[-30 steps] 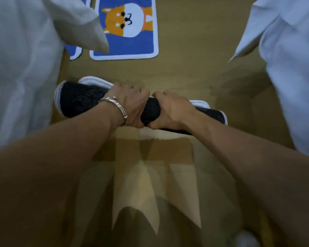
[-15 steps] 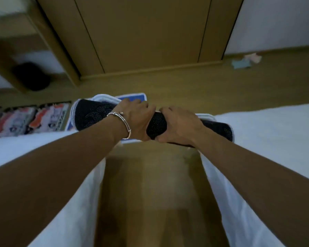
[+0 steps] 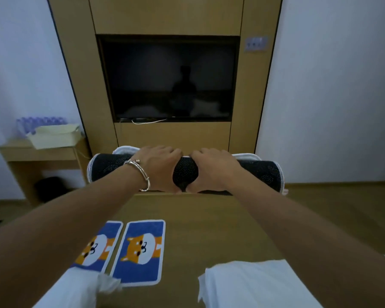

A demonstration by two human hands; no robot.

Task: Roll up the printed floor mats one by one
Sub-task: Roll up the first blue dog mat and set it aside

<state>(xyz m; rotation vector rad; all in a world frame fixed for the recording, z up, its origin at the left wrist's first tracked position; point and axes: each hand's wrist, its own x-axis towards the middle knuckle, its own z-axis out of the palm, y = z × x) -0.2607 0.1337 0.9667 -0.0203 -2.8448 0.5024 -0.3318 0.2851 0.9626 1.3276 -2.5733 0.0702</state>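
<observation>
We hold the rolled mat (image 3: 185, 172) crosswise at its middle, left hand (image 3: 158, 167) and right hand (image 3: 211, 168) side by side, fingers curled over it.

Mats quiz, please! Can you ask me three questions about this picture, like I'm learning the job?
1. True or false: the left hand and the right hand both hold the rolled mat.
2. How many dog mats lie flat on the floor? A) one B) two C) four
3. Fill in: the bracelet is on the ___ wrist.

Key: 1 true; 2 B; 3 left.
</observation>
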